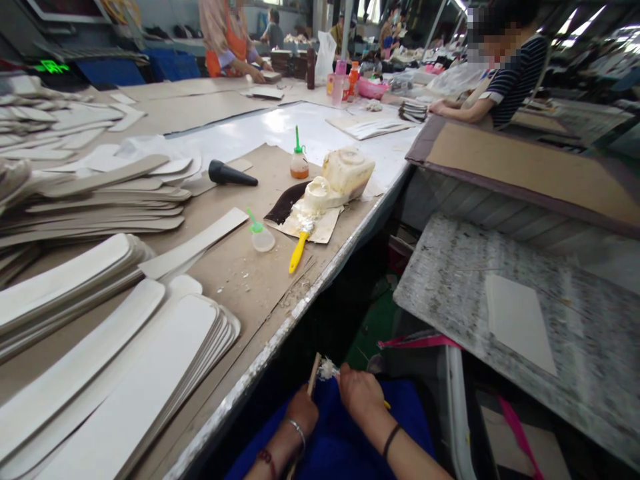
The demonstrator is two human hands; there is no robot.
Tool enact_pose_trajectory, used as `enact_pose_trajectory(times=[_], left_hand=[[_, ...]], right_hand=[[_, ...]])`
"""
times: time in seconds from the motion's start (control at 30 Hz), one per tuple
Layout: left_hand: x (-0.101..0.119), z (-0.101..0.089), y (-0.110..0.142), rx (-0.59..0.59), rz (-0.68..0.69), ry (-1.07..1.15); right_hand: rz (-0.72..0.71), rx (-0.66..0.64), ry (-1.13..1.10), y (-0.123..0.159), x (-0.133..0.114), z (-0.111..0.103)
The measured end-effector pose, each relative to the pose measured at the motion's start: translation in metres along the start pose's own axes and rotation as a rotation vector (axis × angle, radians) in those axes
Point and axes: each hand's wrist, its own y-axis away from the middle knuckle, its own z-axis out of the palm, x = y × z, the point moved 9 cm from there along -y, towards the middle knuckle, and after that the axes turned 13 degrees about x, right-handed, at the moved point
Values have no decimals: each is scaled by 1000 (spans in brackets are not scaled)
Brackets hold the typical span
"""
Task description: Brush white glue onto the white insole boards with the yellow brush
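Low over my blue-clad lap, my left hand (303,410) is closed around a thin tan board (313,375), seen nearly edge-on. My right hand (363,397) grips a brush whose white, clotted bristles (327,369) are close beside the board's upper end; whether they touch it I cannot tell. A bit of yellow handle (387,405) shows past this hand. On the table, a second yellow-handled brush (299,253) rests on a glue-smeared board (327,225), by a crusted plastic jug (349,170) lying on its side.
Long whitish panels (150,373) are piled at the table's left. Two green-tipped squeeze bottles (263,240) and a black cone-shaped object (233,175) stand or lie near the middle. A marbled board (450,280) is at right. Co-workers (517,80) are at the far tables.
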Motion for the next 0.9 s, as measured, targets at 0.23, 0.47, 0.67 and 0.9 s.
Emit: enact_pose_trajectory(times=[0.23,0.47,0.67,0.9], left_hand=[[9,-5,6,-19,51,64],[10,-6,6,19,55,101],[8,-3,3,16,74,98],[5,-5,-3,23,92,135]], right_hand=[[80,-59,68,3,51,-6],[-33,11,11,12,19,-20],[2,14,23,3,25,-16],[-51,20,-30,13,12,-22]])
